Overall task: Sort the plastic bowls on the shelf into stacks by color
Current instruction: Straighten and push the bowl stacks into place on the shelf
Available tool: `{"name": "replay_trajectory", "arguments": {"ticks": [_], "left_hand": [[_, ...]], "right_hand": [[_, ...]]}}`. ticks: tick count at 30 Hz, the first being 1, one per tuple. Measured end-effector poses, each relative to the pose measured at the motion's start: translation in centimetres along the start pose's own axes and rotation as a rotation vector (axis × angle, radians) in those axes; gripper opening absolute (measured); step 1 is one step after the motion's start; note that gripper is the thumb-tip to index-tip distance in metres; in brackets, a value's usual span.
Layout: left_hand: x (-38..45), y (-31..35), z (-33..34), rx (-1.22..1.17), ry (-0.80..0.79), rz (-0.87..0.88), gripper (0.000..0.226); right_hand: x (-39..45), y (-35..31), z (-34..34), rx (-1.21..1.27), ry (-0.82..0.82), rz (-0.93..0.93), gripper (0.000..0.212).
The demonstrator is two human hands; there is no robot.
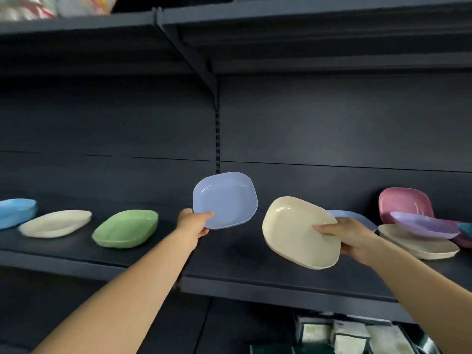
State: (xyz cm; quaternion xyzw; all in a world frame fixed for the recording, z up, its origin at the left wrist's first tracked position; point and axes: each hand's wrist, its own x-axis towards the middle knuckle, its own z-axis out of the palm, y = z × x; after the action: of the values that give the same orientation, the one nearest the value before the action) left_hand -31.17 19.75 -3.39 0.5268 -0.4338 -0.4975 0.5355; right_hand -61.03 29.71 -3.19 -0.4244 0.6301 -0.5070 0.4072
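At the centre of the frame, the left hand pinches the lower left rim of a periwinkle bowl, holding it tilted above the dark shelf. Right of centre, the right hand grips the edge of a cream bowl, thumb inside, also lifted and tilted. On the shelf at the left lie a blue bowl, a white bowl and a green bowl, set apart in a row. At the right edge, a pink bowl leans against the back panel behind a lilac bowl resting on a beige bowl.
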Motion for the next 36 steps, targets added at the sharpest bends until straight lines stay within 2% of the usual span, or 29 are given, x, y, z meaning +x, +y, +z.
{"name": "replay_trajectory", "arguments": {"ticks": [4,14,19,24,27,33,36], "left_hand": [[1.1,1.4,-8.2,-0.031,0.059,0.025,0.025],[4.3,3.2,-29.5,-0.020,0.201,0.064,0.023],[5.2,3.5,-37.7,0.011,0.265,0.052,0.026],[6.6,3.7,-42.5,-0.005,0.315,0.060,0.025],[7.4,3.7,-44.1,-0.012,0.336,0.056,0.032],[10.0,4.6,-45.2,-0.018,0.316,0.079,0.028],[11.7,5.5,-45.1,-0.033,0.307,0.090,0.033]], "right_hand": [[-1.1,-2.5,8.0,-0.025,-0.007,-0.035,0.007],[-3.3,-6.6,30.3,0.034,-0.094,-0.128,0.014],[-4.0,-8.2,38.7,0.028,-0.152,-0.140,0.020],[-3.4,-9.6,43.5,-0.029,-0.165,-0.166,0.023],[-2.9,-10.2,45.5,-0.057,-0.165,-0.169,0.022],[-1.6,-11.5,46.6,-0.068,-0.172,-0.180,0.022],[-0.3,-12.0,46.7,-0.046,-0.152,-0.182,0.020]]}}
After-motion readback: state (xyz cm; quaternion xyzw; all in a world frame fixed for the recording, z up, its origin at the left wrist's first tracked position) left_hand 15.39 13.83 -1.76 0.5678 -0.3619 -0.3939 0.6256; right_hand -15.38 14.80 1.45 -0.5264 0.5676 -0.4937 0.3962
